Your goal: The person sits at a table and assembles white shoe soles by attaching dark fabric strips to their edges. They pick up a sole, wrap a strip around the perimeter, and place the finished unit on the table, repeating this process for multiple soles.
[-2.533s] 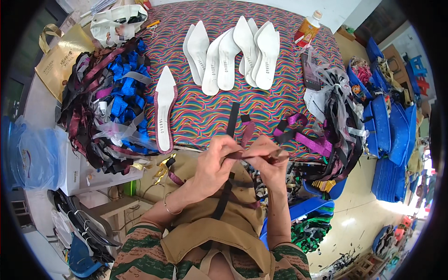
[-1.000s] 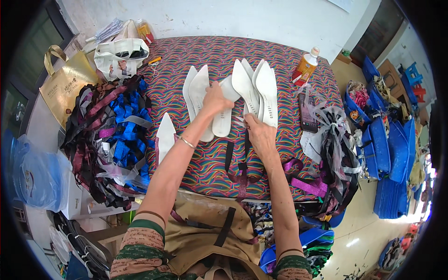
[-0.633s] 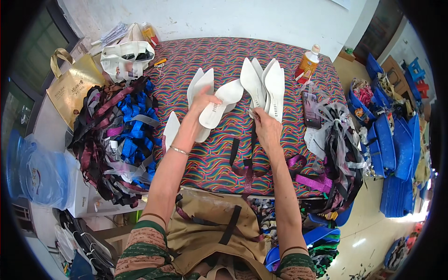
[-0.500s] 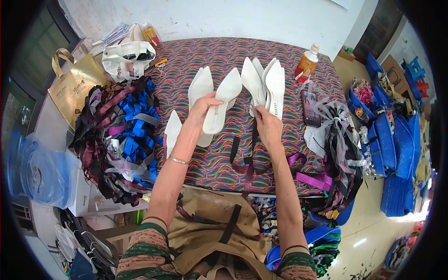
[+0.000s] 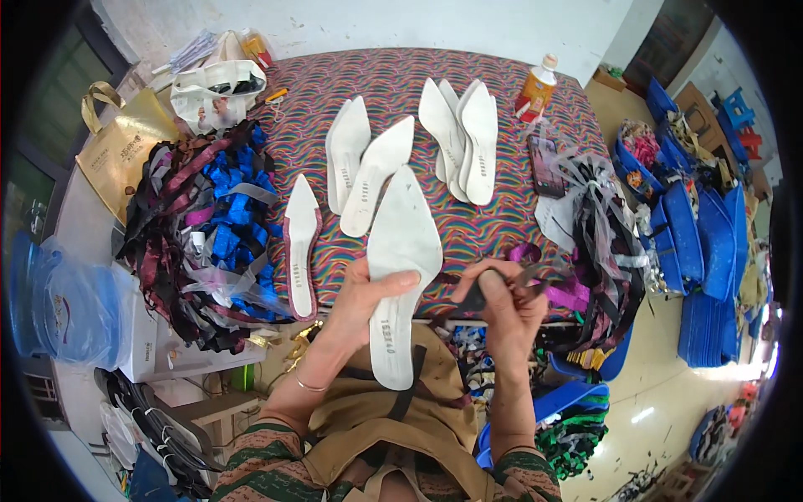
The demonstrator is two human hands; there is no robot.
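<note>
The surface [image 5: 368,71] is covered with a wavy, many-coloured cloth. At its left side, a tangled heap of strips [image 5: 238,222] in blue, burgundy and black is piled; at the right edge, a bundle of dark strips [image 5: 598,222] is gathered with clear plastic. Behind the heap, a gold bag [image 5: 130,155] is propped. Toward the far side, overlapping white insoles [image 5: 479,142] are laid in two groups, and near the heap an edged insole [image 5: 303,238] is trimmed in burgundy. Nearest the body, one white insole [image 5: 406,222] is held above the near edge, toe pointed away, by the left hand [image 5: 368,297]: the thumb is pressed across its face, the other fingers mostly hidden. By the right hand [image 5: 506,314], its fingers curled, a dark strip [image 5: 473,301] is pinched, somewhat blurred, apart from that insole. Beyond, a bottle [image 5: 538,88] and a phone [image 5: 545,163] are seen.
</note>
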